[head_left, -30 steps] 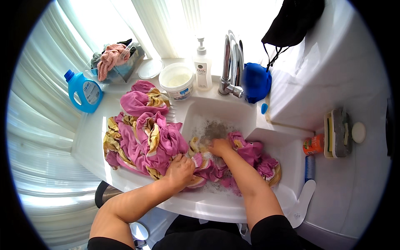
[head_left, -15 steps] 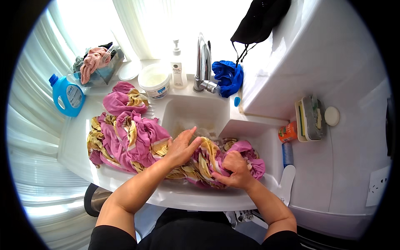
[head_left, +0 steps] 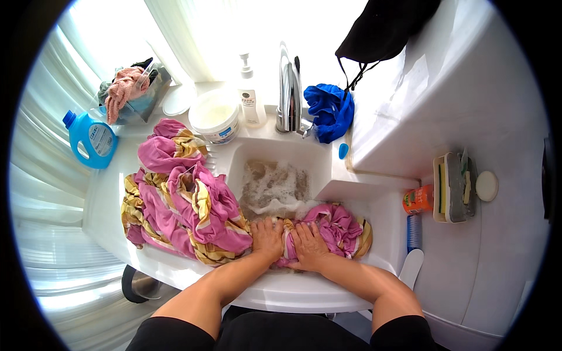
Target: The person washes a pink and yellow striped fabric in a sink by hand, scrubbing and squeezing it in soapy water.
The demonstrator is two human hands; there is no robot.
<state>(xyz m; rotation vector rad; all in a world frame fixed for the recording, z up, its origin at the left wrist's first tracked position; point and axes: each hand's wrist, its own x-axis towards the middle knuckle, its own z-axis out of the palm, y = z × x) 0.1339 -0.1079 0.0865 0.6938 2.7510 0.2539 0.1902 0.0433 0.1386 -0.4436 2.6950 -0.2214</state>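
Observation:
A pink and yellow patterned cloth (head_left: 187, 205) lies heaped on the white counter left of the sink (head_left: 328, 193) and drapes across the sink's near edge. Soapy water (head_left: 272, 187) fills the basin. My left hand (head_left: 267, 238) and my right hand (head_left: 307, 245) press side by side on the wet bunched cloth at the front rim, fingers closed around its folds. More of the cloth (head_left: 339, 228) bunches to the right of my hands.
A chrome tap (head_left: 288, 93), a pump bottle (head_left: 250, 93), a white tub (head_left: 213, 117) and a blue rag (head_left: 331, 111) stand behind the sink. A blue detergent bottle (head_left: 91, 137) is far left. A washing machine (head_left: 468, 105) with a sponge tray (head_left: 453, 187) is right.
My hands have come together at the sink's front rim, pulling the cloth out of the water. The foamy water now shows in the basin.

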